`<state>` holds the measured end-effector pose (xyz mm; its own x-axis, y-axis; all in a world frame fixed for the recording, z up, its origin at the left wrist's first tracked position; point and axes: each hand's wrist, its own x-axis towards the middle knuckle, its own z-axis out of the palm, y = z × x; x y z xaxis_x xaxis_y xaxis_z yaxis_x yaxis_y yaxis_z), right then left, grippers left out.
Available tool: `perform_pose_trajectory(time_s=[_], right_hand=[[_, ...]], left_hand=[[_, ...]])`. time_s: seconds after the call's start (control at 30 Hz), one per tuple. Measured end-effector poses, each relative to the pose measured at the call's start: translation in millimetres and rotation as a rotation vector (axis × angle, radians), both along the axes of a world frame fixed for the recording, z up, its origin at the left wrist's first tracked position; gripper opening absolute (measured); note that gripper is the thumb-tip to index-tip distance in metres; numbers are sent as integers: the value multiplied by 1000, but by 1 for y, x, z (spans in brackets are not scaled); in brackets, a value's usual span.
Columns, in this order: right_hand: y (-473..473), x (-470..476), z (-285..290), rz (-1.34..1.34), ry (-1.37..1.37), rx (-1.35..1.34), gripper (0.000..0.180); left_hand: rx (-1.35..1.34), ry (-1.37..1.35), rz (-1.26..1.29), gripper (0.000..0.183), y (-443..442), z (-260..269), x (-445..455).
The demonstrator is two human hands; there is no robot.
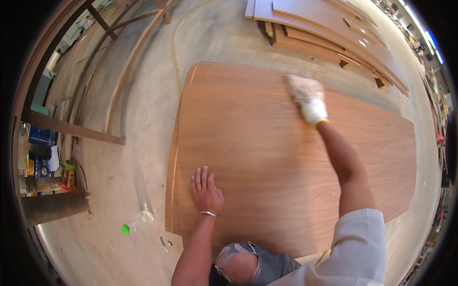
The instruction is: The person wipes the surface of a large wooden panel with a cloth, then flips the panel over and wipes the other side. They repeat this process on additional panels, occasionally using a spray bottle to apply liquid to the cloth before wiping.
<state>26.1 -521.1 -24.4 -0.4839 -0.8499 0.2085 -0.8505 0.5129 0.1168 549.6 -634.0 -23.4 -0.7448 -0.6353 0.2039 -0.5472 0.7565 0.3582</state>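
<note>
A wide wood-grain board point(243, 143) lies flat before me, with another panel's edge point(173, 178) showing along its left side. My left hand point(207, 193) is bare and rests palm down near the board's left side, fingers slightly spread and a metal bracelet at the wrist. Stretched out to the board's far edge, my right hand point(307, 94) wears a white knit glove with a yellow cuff. Motion blurs that glove; whether it presses a cloth or anything else against the surface cannot be made out.
Stacked panels point(322, 21) lie on wooden supports beyond the board. A brown wooden frame point(118, 89) stands at left above a shelf with packages point(41, 150). On the concrete floor are a clear bottle with a green cap point(125, 228), a small knife point(164, 244) and a hose point(175, 46).
</note>
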Motion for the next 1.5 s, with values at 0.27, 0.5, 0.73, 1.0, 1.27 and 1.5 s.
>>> perform_pose_trajectory(time_s=[0.27,0.5,0.73,1.0,1.27,1.5], right_hand=[[45,-34,11,-631,-69,-32,50],[-158,110,4,-31,-227,-137,49],[-166,261,17,441,-268,-192,51],[31,307,67,554,-386,-104,49],[120,319,67,496,-440,-19,63],[123,320,60,491,-400,-45,63]], left_hand=[[4,-35,5,54,3,0,-9],[-46,-10,-14,54,1,-3,-12],[1,21,-11,51,0,-7,-7],[-62,-28,208,54,-2,-6,-6],[-92,-219,678,61,-3,-11,-19],[-43,-187,674,62,-6,-12,-15]])
